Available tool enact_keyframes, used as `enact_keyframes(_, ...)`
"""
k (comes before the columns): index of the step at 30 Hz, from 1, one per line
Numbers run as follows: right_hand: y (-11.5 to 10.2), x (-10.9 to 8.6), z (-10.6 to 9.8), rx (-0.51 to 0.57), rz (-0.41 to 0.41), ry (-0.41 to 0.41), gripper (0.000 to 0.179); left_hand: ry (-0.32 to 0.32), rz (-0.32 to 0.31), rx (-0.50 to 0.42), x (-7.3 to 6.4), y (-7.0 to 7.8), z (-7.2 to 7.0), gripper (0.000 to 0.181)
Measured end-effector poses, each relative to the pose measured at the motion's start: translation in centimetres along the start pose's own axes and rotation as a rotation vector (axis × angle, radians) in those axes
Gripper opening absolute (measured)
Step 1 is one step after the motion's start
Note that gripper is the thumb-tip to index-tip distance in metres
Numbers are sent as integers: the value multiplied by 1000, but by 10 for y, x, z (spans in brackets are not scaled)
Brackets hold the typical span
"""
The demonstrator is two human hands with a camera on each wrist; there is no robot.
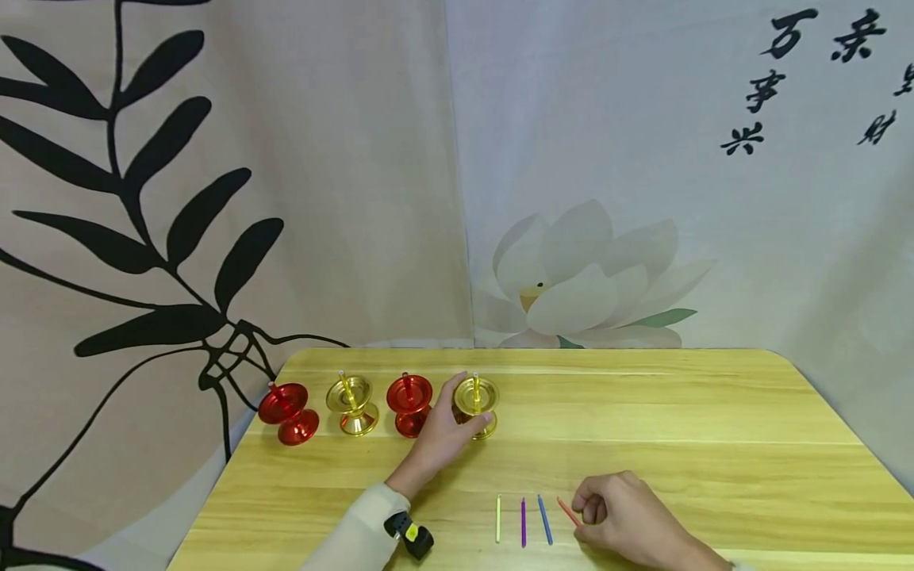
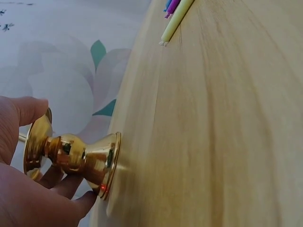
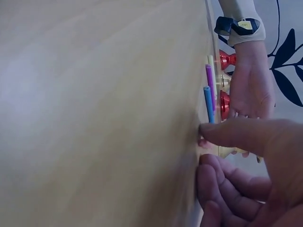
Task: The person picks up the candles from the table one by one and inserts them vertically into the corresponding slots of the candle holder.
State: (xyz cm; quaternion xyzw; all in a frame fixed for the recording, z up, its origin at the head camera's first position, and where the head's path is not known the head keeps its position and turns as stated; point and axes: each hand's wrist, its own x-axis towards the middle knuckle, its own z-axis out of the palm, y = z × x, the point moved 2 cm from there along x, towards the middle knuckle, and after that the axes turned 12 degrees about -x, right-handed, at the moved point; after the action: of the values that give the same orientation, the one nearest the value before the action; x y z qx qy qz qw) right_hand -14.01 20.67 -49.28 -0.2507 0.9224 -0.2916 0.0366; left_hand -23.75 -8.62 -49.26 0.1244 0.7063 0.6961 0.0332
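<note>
Right hand (image 1: 631, 515) meets an orange candle (image 1: 567, 509), pinch unclear; left hand (image 1: 444, 434) grips a gold candlestick (image 1: 485, 390); three candles (image 1: 524, 523) lie untouched in front of it.

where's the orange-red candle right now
In the head view, the thin orange-red candle is held in the person's bare right hand, low and right of centre, just right of the thin blue candle.

Indoor setup, room type unclear, wood-grain table (image 1: 643, 428), cloth backdrop (image 1: 371, 174) printed with lotus (image 1: 578, 297), calligraphy (image 1: 764, 91)
</note>
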Motion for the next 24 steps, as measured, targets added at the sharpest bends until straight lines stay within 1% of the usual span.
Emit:
enact_keyframes(4, 0, 0, -2, -26, -13, 14, 20, -9, -6, -4, 1, -1, 1, 84)
enact_keyframes(8, -1, 2, -4, -78, -19, 31, 23, -14, -16, -18, 2, -1, 3, 84)
enact_keyframes(12, -1, 4, -4, -81, -18, 24, 23, -15, -20, -17, 2, -1, 5, 84)
enact_keyframes(16, -1, 8, -5, -50, -6, 25, 22, -12, -31, -5, 4, -3, 7, 83)
enact_keyframes(18, -1, 12, -5, -35, -9, 43, 23, -11, -37, -4, 5, -5, 8, 83)
enact_keyframes(24, -2, 26, -9, 40, 23, 66, 22, -8, -38, -32, 9, -8, 12, 80)
